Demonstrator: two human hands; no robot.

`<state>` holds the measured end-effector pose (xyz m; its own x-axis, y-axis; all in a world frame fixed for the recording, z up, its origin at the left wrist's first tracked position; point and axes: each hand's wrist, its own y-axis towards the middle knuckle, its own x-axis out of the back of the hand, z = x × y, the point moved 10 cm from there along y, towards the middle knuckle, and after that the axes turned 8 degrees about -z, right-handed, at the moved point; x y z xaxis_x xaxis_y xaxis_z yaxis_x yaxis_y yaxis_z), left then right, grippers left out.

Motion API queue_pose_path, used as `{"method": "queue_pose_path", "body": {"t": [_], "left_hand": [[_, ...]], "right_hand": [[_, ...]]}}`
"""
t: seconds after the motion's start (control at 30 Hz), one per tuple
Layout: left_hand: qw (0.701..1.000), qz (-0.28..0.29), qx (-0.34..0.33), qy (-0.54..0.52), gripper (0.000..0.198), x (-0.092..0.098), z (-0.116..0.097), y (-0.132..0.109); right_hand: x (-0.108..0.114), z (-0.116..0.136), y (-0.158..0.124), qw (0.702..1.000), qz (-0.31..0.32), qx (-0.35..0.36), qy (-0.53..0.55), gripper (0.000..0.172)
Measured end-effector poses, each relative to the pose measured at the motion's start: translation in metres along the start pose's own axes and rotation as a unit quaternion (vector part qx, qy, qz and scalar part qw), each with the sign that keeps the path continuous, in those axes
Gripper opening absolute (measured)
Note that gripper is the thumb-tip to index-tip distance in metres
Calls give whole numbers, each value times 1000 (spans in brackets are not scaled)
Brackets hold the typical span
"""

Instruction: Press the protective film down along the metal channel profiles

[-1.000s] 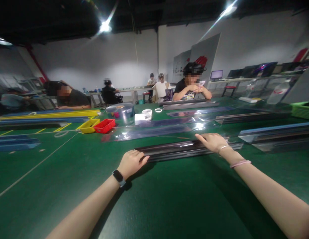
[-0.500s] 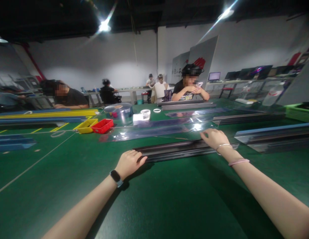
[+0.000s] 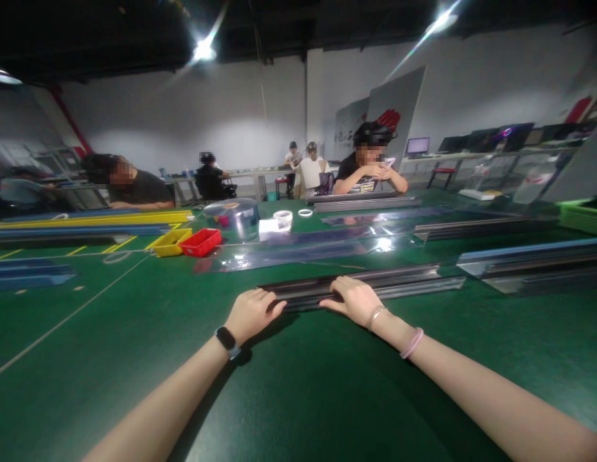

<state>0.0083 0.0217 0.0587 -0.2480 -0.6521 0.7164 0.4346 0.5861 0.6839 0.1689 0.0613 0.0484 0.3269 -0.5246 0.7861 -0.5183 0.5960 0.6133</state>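
A long dark channel-shaped profile (image 3: pixel 409 280) lies across the green table in front of me. My left hand (image 3: pixel 250 314) grips its left end, fingers over the far side and thumb along the near side; a watch is on that wrist. Around the middle of the same profile, my right hand (image 3: pixel 356 299) has its fingers curled over the top and its thumb stretched toward the left at the near edge. Both hands' fingertips are partly hidden behind the profile. Just beyond it lie clear plastic strips (image 3: pixel 274 258).
A red bin (image 3: pixel 201 242) and a yellow bin (image 3: pixel 169 244) stand at the left, near a roll of clear film (image 3: pixel 235 218). More profiles (image 3: pixel 544 263) lie at the right, with a green basket (image 3: pixel 585 218) behind. A co-worker (image 3: pixel 370 160) sits across the table.
My right hand has slid left along the profile, from near its right end to its middle. My left hand keeps its place, and the profile has hardly moved.
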Motion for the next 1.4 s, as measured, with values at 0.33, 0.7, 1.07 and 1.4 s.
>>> {"method": "queue_pose_path", "body": {"t": [0.33, 0.7, 1.07, 1.4], "left_hand": [[1000, 5, 8, 5, 29, -3, 3, 0], [1000, 13, 12, 1, 29, -5, 5, 0], [994, -26, 41, -94, 29, 6, 6, 5], [993, 3, 50, -106, 29, -1, 7, 5]], "right_hand": [[-3, 2, 1, 1000, -2, 9, -8, 45], [-3, 3, 1, 1000, -5, 8, -16, 43], [-2, 1, 1, 1000, -11, 2, 16, 43], [-4, -2, 0, 998, -22, -8, 60, 43]]}}
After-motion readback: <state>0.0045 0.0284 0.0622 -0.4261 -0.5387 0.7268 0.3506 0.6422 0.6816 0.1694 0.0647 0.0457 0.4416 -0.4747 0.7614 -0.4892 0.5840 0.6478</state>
